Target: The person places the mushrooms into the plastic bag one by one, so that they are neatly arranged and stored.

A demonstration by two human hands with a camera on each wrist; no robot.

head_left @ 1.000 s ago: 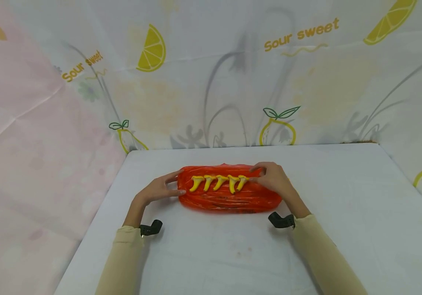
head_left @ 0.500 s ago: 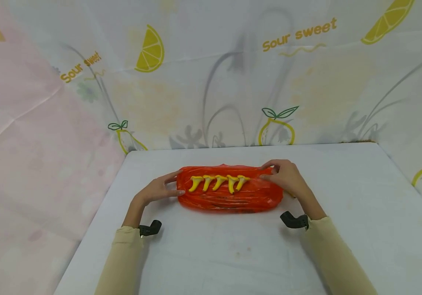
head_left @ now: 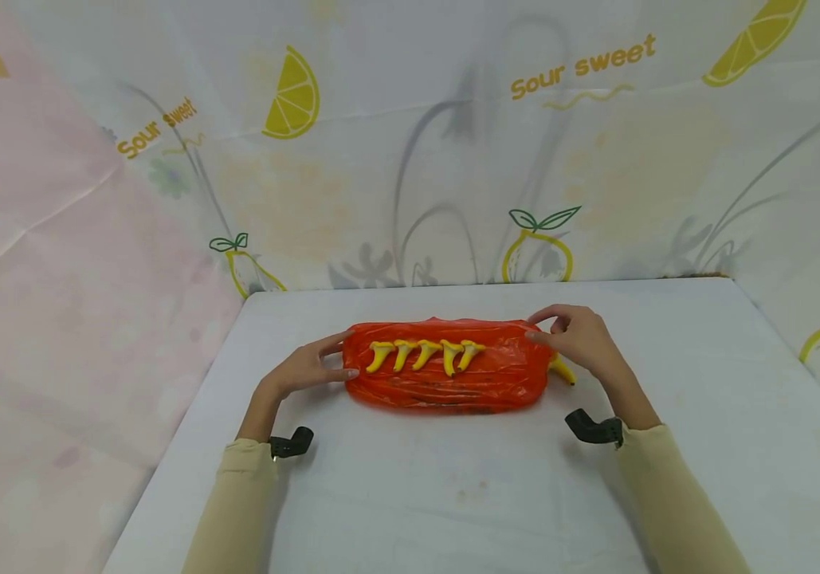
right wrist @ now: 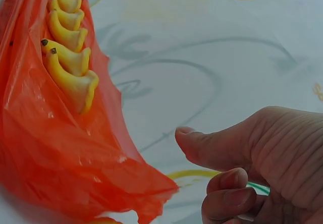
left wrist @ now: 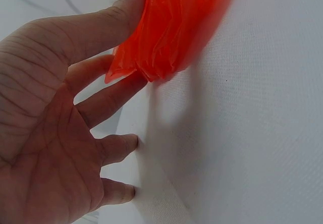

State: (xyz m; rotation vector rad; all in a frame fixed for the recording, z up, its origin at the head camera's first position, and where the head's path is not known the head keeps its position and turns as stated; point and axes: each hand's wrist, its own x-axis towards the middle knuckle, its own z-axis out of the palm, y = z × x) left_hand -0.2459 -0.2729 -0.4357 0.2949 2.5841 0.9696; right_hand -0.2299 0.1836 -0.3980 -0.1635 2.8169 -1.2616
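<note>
A red plastic bag (head_left: pixel 445 391) lies stretched across the table, several yellow trumpet-shaped mushrooms (head_left: pixel 424 355) in a row on top. Their flared pale tops and narrow dark-tipped stems show in the right wrist view. My left hand (head_left: pixel 305 368) holds the bag's left end, thumb on the near side and the first fingers behind it; the other fingers are spread. At the right end hovers my right hand (head_left: pixel 582 339), thumb and forefinger extended, the other fingers loosely curled, nothing held. Below it another yellow piece (head_left: pixel 563 370) pokes out beside the bag, partly hidden.
A white cloth covers the table (head_left: pixel 410 494). Behind it rises a patterned cloth backdrop (head_left: pixel 381 159) with lemon prints, and a pinkish cloth (head_left: pixel 44 359) hangs at the left. Black camera mounts (head_left: pixel 594 428) sit on both wrists.
My right hand has moved rightward from beside the last mushroom in the row to the bag's right end. The yellow piece there has come into view. The left hand stays put.
</note>
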